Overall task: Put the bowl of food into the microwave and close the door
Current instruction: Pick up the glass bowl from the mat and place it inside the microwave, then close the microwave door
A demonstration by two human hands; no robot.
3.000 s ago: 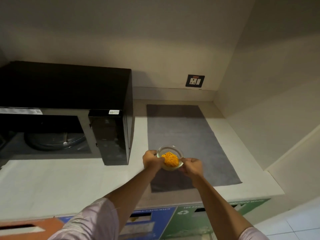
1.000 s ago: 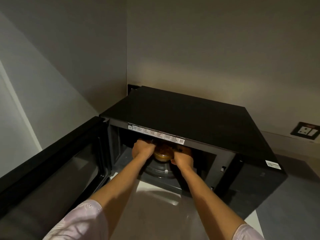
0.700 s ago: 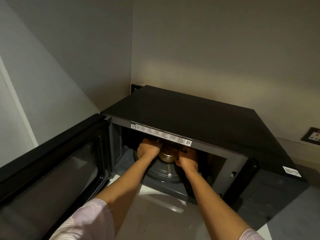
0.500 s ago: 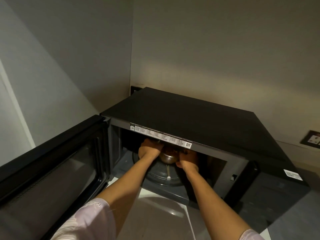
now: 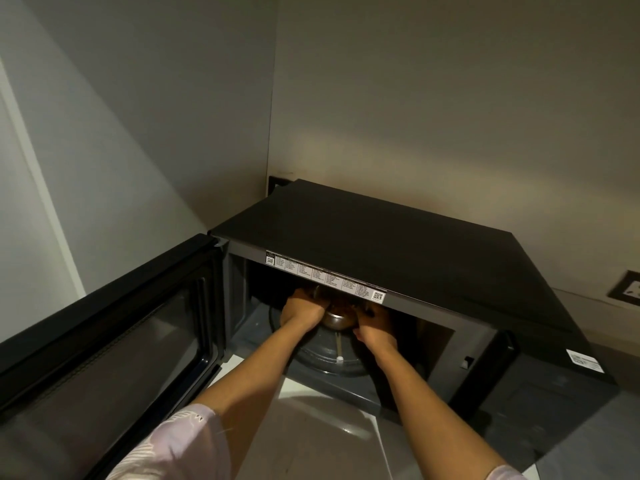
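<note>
The black microwave [image 5: 398, 233] stands in the corner on a pale counter, its door [image 5: 104, 344] swung wide open to the left. Both my arms reach into the cavity. My left hand [image 5: 301, 311] and my right hand [image 5: 375, 327] grip the small glass bowl of food [image 5: 337, 318] from either side, over the back of the round glass turntable [image 5: 332, 355]. The top edge of the opening hides the bowl's upper part, so I cannot tell whether it rests on the turntable.
Walls close in behind and to the left of the microwave. A wall socket [image 5: 628, 289] sits at the right. The pale counter [image 5: 311, 431] shows in front of the opening, and a grey mat [image 5: 588, 445] lies at the lower right.
Over three seconds the bowl went from above the grey mat into the microwave cavity. In the last second my hands pushed it slightly deeper and lower; the door has stayed open.
</note>
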